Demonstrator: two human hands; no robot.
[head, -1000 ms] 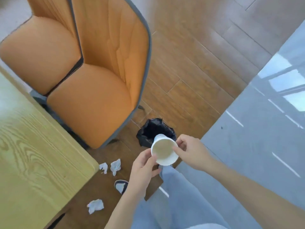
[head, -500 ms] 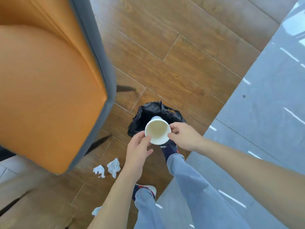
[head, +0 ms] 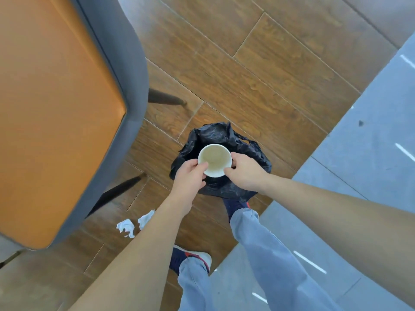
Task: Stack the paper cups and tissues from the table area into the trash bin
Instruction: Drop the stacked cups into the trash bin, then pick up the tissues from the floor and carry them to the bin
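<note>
A white paper cup [head: 215,159], its inside stained tan, is held upright between both hands directly over the trash bin [head: 224,135] lined with a black bag. My left hand [head: 190,176] grips the cup's left rim and my right hand [head: 244,171] grips its right rim. Two crumpled white tissues [head: 126,227] [head: 144,218] lie on the wooden floor to the lower left, partly behind my left forearm. The bin's inside is hidden by the cup and hands.
An orange chair [head: 56,122] with a grey shell and dark legs fills the left side, close to the bin. My legs in blue trousers and two shoes stand just below the bin. Grey tiles [head: 370,176] adjoin the wood floor at right.
The view has dropped closer to the floor and the table has left the frame. Both hands carried the cup forward and down until it sits over the bin's opening.
</note>
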